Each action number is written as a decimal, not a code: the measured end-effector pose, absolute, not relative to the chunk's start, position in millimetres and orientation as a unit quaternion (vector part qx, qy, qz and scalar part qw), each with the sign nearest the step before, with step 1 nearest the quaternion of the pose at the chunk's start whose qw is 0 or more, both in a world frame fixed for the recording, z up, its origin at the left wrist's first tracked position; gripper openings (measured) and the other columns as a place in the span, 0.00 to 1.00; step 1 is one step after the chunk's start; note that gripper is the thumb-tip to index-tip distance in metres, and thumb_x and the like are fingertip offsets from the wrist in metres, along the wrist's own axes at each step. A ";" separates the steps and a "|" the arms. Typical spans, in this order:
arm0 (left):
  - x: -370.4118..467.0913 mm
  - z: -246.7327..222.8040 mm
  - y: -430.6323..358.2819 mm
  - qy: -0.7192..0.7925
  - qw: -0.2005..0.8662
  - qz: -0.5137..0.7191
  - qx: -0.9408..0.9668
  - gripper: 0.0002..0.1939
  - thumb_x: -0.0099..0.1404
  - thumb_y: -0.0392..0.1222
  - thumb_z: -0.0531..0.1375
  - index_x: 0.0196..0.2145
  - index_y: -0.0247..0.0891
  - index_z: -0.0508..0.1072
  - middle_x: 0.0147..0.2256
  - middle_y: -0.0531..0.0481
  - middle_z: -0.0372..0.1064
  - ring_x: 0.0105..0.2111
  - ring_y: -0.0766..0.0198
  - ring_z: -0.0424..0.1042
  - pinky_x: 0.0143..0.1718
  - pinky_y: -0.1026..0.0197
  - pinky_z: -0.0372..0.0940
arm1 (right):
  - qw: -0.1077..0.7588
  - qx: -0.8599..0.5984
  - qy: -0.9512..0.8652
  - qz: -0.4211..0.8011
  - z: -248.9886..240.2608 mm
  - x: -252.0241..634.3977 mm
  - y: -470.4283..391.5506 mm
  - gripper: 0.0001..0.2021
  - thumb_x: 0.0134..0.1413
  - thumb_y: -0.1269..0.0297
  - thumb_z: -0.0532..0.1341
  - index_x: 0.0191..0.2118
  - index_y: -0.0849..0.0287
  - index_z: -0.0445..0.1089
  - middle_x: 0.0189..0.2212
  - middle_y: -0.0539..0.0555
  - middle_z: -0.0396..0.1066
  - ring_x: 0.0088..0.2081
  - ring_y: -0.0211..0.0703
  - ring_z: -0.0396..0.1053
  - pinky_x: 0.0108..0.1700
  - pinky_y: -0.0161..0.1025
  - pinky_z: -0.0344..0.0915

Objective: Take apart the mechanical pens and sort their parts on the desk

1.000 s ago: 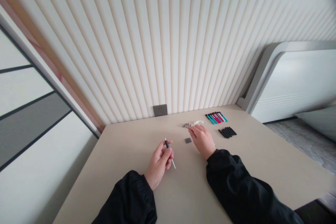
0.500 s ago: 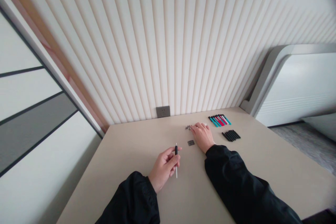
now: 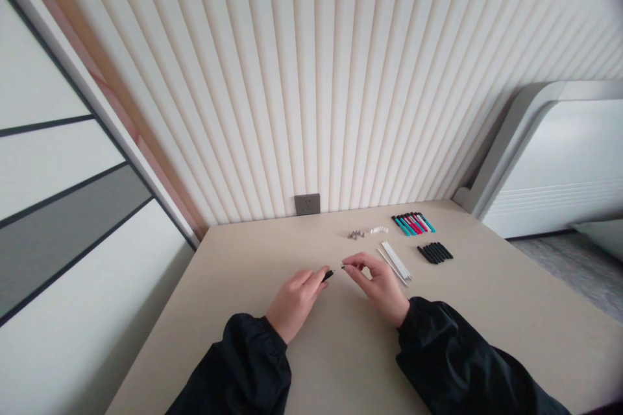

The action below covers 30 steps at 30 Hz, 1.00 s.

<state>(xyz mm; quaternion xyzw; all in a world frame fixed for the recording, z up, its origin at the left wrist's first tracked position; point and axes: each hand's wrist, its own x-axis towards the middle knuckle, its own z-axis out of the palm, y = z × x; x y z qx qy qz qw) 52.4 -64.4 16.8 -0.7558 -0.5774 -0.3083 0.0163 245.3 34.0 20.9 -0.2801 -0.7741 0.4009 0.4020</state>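
Observation:
My left hand (image 3: 296,301) is closed around a black pen barrel (image 3: 328,275), whose thin pale end points right. Just right of it, my right hand (image 3: 377,282) pinches a tiny dark piece (image 3: 343,266) that looks like a pen tip. A small gap separates the two parts. Beside my right hand lie several slim white pen refills (image 3: 395,260). Behind the hands sit several small grey cone-shaped tips (image 3: 355,234) and a row of small white pieces (image 3: 379,229).
On the right of the table (image 3: 233,259) lie several black pen barrels (image 3: 435,252), with a row of teal, red and white pen parts (image 3: 413,224) behind them. A dark wall socket (image 3: 307,204) is set in the ribbed wall at the table's back edge.
My right hand has come back from the grey tips toward the left hand, now with a tiny piece. My left hand has tilted the barrel to point right. The white refills have come into view.

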 end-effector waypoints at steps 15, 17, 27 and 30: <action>48.4 12.1 -64.4 -0.569 0.097 -0.210 -0.789 0.14 0.71 0.38 0.50 0.52 0.37 0.67 0.30 0.50 0.66 0.32 0.62 0.71 0.33 0.62 0.68 | 0.352 -0.258 -0.805 0.401 16.6 242.2 34.8 0.09 0.57 0.59 0.60 0.38 0.56 0.75 0.31 0.52 0.74 0.32 0.40 0.67 0.38 0.37 0.64; 48.1 12.7 -64.3 -0.571 0.102 -0.194 -0.791 0.14 0.71 0.39 0.50 0.52 0.36 0.66 0.30 0.50 0.66 0.31 0.62 0.71 0.33 0.62 0.68 | 0.346 -0.256 -0.809 0.401 15.9 241.5 34.1 0.09 0.57 0.60 0.60 0.38 0.56 0.75 0.30 0.52 0.73 0.32 0.39 0.67 0.37 0.37 0.64; 51.0 17.0 -64.6 -0.565 0.116 -0.146 -0.804 0.14 0.71 0.36 0.50 0.52 0.35 0.66 0.31 0.50 0.65 0.33 0.61 0.70 0.33 0.60 0.67 | 0.306 -0.269 -0.835 0.370 14.6 241.9 33.4 0.09 0.58 0.59 0.59 0.37 0.57 0.75 0.27 0.51 0.71 0.30 0.38 0.66 0.35 0.36 0.62; 52.1 18.3 -65.3 -0.562 0.118 -0.144 -0.806 0.14 0.71 0.36 0.49 0.52 0.36 0.66 0.30 0.50 0.65 0.32 0.62 0.69 0.33 0.61 0.66 | 0.297 -0.262 -0.848 0.353 14.7 241.9 33.8 0.11 0.59 0.58 0.58 0.35 0.57 0.74 0.27 0.51 0.71 0.30 0.39 0.66 0.33 0.35 0.61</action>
